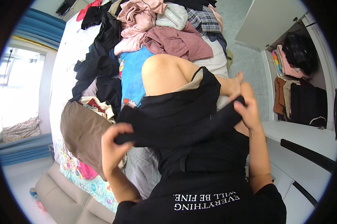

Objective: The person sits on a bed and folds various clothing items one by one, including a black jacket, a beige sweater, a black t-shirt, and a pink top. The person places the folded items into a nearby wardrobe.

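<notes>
A black cloth garment [179, 134] stretches between my two hands above my lap; its exact kind cannot be told against my black clothes. My left hand [115, 145] pinches one end between thumb and fingers, slightly blurred. My right hand [246, 109] grips the other end near my bare foot. Beside my left hand lies a brown cloth [81, 134]. Beyond my knees are a dusty-pink garment [179, 42], a light pink garment [137, 19] and a grey-white fleece item [172, 16].
Black clothes [98, 67] lie along the bed's left part, on a white sheet [62, 70]. A plaid folded garment [204, 19] sits at the far right. To the right, an open cabinet [269, 67] holds clothes; its door [252, 22] stands out over the floor.
</notes>
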`<state>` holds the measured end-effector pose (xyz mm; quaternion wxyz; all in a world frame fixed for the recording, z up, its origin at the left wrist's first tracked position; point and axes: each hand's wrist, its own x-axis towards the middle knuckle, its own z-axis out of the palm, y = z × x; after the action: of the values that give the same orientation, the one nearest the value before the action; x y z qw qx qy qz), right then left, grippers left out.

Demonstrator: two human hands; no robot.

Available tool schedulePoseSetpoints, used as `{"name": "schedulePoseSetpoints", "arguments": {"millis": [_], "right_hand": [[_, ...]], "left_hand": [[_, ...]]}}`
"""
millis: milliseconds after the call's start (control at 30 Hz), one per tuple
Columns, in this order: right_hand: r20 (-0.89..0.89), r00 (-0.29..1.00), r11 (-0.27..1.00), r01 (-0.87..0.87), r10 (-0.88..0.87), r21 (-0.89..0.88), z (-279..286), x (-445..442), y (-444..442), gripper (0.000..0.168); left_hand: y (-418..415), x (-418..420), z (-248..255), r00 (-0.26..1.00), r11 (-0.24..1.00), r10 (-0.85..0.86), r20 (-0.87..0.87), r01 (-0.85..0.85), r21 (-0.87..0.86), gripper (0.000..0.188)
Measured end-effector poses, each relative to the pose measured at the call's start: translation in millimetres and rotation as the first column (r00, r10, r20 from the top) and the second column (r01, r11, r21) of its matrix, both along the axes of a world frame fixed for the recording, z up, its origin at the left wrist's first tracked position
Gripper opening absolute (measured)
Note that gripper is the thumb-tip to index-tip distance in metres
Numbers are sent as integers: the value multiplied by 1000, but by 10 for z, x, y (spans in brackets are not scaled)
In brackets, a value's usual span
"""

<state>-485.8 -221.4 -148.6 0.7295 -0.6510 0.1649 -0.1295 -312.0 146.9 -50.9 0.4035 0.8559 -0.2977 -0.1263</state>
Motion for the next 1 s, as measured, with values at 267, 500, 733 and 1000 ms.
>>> {"name": "schedulePoseSetpoints", "arguments": {"millis": [267,500,733,1000], "right_hand": [[-296,938,984,163,-179,-77,-1018,25,14,45],[-316,934,854,24,166,520,-1189,51,277,56],[-401,898,830,77,182,552,-670,163,270,67],[-317,946,950,156,-64,272,551,-82,134,56]], "left_hand": [[143,117,-1308,826,940,308,-472,-342,14,48],[-100,-28,-1322,695,899,161,-700,-396,-188,52],[-168,-68,-865,656,889,91,-749,-392,-235,65],[-537,-550,-308,-88,687,233,-969,-691,227,47]]}}
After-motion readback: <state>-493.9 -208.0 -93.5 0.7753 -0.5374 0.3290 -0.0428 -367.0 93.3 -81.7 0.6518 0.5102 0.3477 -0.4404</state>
